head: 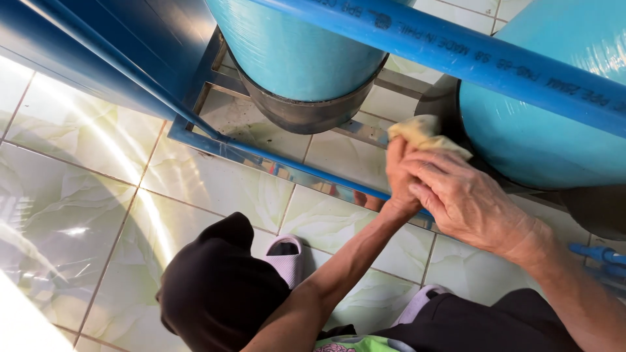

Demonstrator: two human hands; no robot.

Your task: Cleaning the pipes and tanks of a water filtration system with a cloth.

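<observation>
A crumpled yellow cloth (424,132) is held up against the dark base of the right teal tank (554,117). My left hand (399,181) grips the cloth from below, its arm reaching up from the bottom middle. My right hand (471,203) lies over the left hand, with its fingers curled onto the cloth's lower edge. Both hands are just above the blue bottom rail of the metal frame (261,156), which the tanks stand in.
A second teal tank (300,45) with a dark base ring stands at top centre. A blue pipe (482,58) crosses diagonally above both tanks. Glossy pale green floor tiles (85,195) spread to the left. My black-clad knee (215,287) and lilac slippers (285,257) are below. A blue pipe fitting (596,254) lies at far right.
</observation>
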